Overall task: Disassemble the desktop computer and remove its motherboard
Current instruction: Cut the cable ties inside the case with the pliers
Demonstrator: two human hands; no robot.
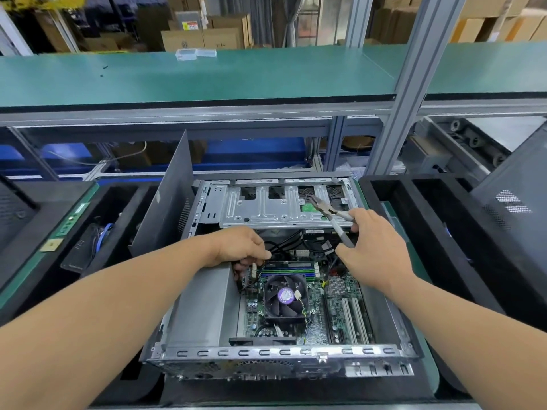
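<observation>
1. We see a long green shelf (207,75) across the top, with brown boxes (204,38) behind it.
2. Below it, on the desk (426,344), lies the open computer case (201,303), right in the middle. Black foam trays (414,202) sit on both sides of it.
3. A dark side panel (165,199) stands tilted up at the left side of the case.
4. A silver drive cage (266,202) fills the far end of the case.
5. The green motherboard (334,309) lies flat in the bottom of the case, near us. It is still inside.
6. A black fan (285,297) sits on the motherboard, with a purple sticker in its middle.
7. Our left hand (239,247) reaches into the case, just past the fan. Its grip is clenched on black cables (281,247) there.
8. Our right hand (370,244) is above the right part of the case. Its grip is grasping pliers (331,216) by the handles.
9. The pliers point up and away, over the drive cage, with their tips a little apart.
</observation>
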